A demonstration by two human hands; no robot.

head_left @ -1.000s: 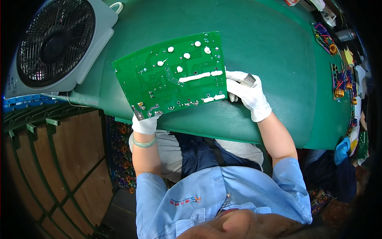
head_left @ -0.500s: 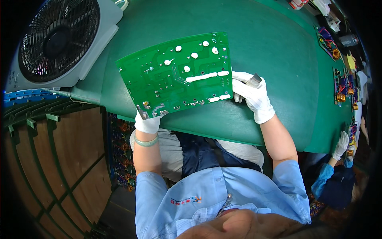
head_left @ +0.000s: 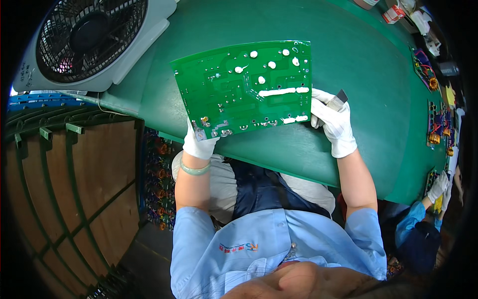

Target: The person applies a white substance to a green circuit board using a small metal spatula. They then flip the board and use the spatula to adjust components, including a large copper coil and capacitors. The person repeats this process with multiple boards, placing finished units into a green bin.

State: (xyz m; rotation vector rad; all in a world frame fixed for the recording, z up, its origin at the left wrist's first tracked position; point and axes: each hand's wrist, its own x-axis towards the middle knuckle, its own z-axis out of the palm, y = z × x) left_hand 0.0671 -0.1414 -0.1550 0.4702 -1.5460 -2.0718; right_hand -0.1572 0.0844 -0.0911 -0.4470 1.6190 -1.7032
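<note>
A red-and-white carton (head_left: 393, 14) sits at the far right of the green tabletop (head_left: 358, 55). You hold the green circuit board (head_left: 246, 89) tilted above its near edge: your left hand (head_left: 199, 143) pinches the lower corner, your right hand (head_left: 332, 122) grips the right edge, fingers curled around a small dark-tipped tool (head_left: 337, 99).

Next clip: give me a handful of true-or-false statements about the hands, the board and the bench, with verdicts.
1. Both hands wear white gloves. True: left hand, right hand.
2. The green circuit board lies flat on the table, untouched. False: both hands hold it up, tilted.
3. White blobs and strips dot the board's visible face. True.
4. A grey box fan sits at the person's right. False: it is at the left.
5. The green table carries more boards along its right edge. True.
</note>
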